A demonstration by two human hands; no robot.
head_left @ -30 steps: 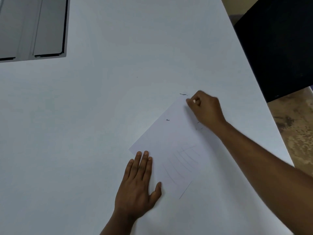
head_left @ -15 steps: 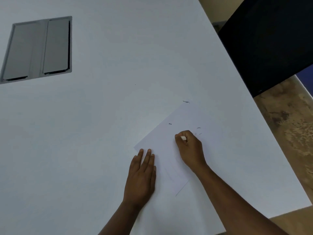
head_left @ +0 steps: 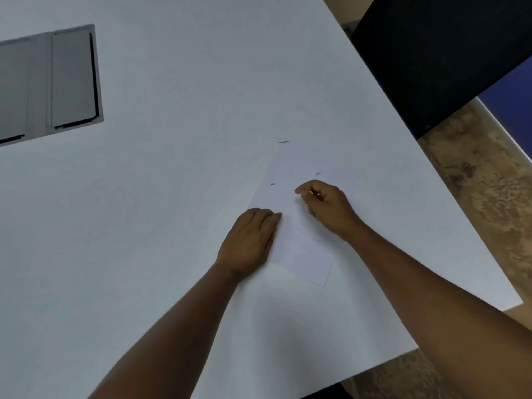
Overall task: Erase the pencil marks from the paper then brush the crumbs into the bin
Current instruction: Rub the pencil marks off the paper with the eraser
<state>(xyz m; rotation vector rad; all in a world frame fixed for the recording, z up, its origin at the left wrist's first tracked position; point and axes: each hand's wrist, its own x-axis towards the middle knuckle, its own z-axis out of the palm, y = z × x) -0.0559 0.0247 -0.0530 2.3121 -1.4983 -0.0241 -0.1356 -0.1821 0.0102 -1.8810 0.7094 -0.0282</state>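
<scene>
A white sheet of paper (head_left: 290, 194) lies on the white table (head_left: 172, 197), angled toward the right. My left hand (head_left: 249, 240) lies on the sheet's left edge, holding it down, fingertips on the paper. My right hand (head_left: 326, 207) is on the paper's middle, fingers curled, pinching a small white eraser (head_left: 311, 192) whose tip barely shows. Dark eraser crumbs (head_left: 283, 142) sit past the sheet's far corner, with smaller crumbs (head_left: 273, 184) on the paper. No pencil lines show around my hands.
A grey metal flap panel (head_left: 72, 79) is set into the table at the far left. A black panel (head_left: 437, 53) stands beyond the table's right edge, above brown mottled floor (head_left: 483, 180). The table's near edge runs diagonally at lower right.
My right hand came back from the sheet's far corner to its middle with the eraser. My left hand's fingers drew together at the left edge. The pencil lines seen a second ago are out of sight.
</scene>
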